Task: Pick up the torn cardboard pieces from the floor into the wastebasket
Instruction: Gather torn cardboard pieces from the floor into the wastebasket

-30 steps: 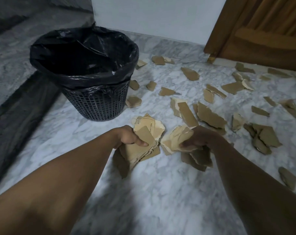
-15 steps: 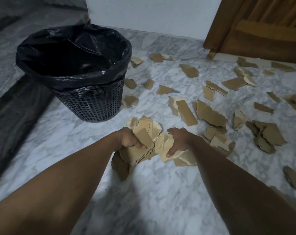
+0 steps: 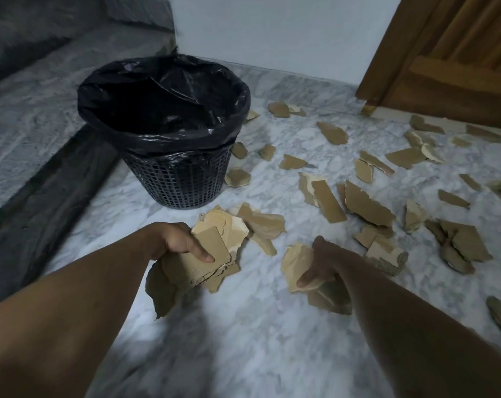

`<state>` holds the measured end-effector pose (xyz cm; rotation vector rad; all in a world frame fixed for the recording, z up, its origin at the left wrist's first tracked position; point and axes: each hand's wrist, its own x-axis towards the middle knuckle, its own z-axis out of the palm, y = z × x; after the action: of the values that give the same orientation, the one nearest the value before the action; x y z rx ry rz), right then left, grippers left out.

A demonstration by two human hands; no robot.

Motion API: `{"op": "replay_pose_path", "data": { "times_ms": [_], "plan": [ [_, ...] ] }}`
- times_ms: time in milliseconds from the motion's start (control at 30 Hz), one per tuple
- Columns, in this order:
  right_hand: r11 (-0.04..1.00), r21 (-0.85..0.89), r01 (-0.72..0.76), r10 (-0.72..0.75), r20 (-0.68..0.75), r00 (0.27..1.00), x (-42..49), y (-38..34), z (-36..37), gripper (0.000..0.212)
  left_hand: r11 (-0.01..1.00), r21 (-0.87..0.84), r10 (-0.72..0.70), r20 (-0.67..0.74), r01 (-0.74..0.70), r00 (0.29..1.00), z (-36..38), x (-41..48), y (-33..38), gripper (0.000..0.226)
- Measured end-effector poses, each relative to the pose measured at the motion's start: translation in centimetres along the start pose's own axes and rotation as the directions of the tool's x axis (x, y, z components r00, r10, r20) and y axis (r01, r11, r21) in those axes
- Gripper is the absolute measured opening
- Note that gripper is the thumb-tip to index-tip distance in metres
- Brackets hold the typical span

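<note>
Both gripping: L hand (image 3: 180, 241) holds cardboard stack (image 3: 215, 239), R hand (image 3: 325, 261) cardboard clump (image 3: 293, 261); now farther apart vs 0.5s ago.

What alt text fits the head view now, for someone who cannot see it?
The left hand and the right hand each grip a bunch of torn cardboard pieces over a grey marble floor, in front of a black mesh wastebasket lined with a black bag. Many more cardboard scraps lie scattered across the floor toward a wooden door.

Tan cardboard pieces (image 3: 367, 206); black-lined dark mesh wastebasket (image 3: 183, 182); grey-white marbled floor (image 3: 243, 326); brown door (image 3: 458, 67).
</note>
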<state>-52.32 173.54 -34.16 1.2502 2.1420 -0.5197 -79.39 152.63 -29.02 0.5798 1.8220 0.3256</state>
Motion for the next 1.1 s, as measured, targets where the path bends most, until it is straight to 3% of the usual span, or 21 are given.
{"op": "replay_pose_path", "data": {
  "times_ms": [133, 200, 267, 367, 400, 467, 533, 633, 833, 967, 1100],
  "plan": [
    [0.999, -0.041, -0.032, 0.031, -0.019, 0.999, -0.7, 0.0, -0.1, 0.123, 1.0, -0.023, -0.012, -0.085, 0.01, 0.996, -0.6, -0.2, -0.7, 0.055],
    [0.997, -0.067, -0.022, 0.021, -0.02, 1.0, -1.1, -0.5, -0.2, 0.113, 1.0, 0.02, 0.001, -0.16, 0.002, 0.987, -0.7, 0.1, -0.5, 0.063],
    [1.0, -0.011, 0.008, -0.008, -0.009, 1.0, -1.1, -1.3, -0.9, 0.102, 0.997, 0.073, -0.002, -0.231, 0.019, 0.973, -0.6, 0.5, -0.3, 0.071],
    [0.985, 0.149, 0.089, -0.088, -0.014, 0.996, -0.9, -3.5, -2.7, 0.086, 0.986, 0.159, 0.005, -0.261, 0.038, 0.965, 0.0, 1.6, 0.4, 0.063],
    [0.971, 0.218, 0.094, -0.088, -0.04, 0.995, -0.4, -4.2, -3.2, 0.093, 0.985, 0.168, 0.014, -0.272, 0.033, 0.962, 0.1, 1.8, 0.7, 0.058],
    [0.939, 0.326, 0.109, -0.07, -0.128, 0.989, 1.6, -5.2, -3.8, 0.127, 0.983, 0.181, 0.028, -0.282, 0.025, 0.959, 0.1, 2.3, 0.9, 0.049],
    [0.925, 0.349, 0.152, -0.1, -0.162, 0.982, 2.8, -6.7, -4.1, 0.151, 0.972, 0.233, 0.044, -0.308, 0.031, 0.95, 0.1, 2.7, 0.7, 0.049],
    [0.927, 0.336, 0.165, -0.121, -0.15, 0.981, 2.4, -9.5, -4.9, 0.146, 0.944, 0.316, 0.026, -0.351, 0.093, 0.936, 0.1, 3.7, 0.2, 0.065],
    [0.963, 0.177, 0.203, -0.186, -0.112, 0.976, 3.8, -10.3, -4.4, 0.11, 0.909, 0.402, 0.021, -0.318, 0.114, 0.948, 0.0, 4.7, 0.2, 0.063],
    [0.874, 0.395, 0.282, -0.249, -0.134, 0.959, 3.6, -8.0, -5.3, 0.095, 0.934, 0.348, -0.004, -0.22, 0.082, 0.975, -0.4, 3.8, 0.8, 0.053],
    [0.777, 0.573, 0.261, -0.164, -0.217, 0.962, 2.5, -3.0, -7.3, 0.085, 0.964, 0.262, -0.014, -0.111, 0.043, 0.994, -2.1, 3.0, 1.9, 0.068]
  ]
}}
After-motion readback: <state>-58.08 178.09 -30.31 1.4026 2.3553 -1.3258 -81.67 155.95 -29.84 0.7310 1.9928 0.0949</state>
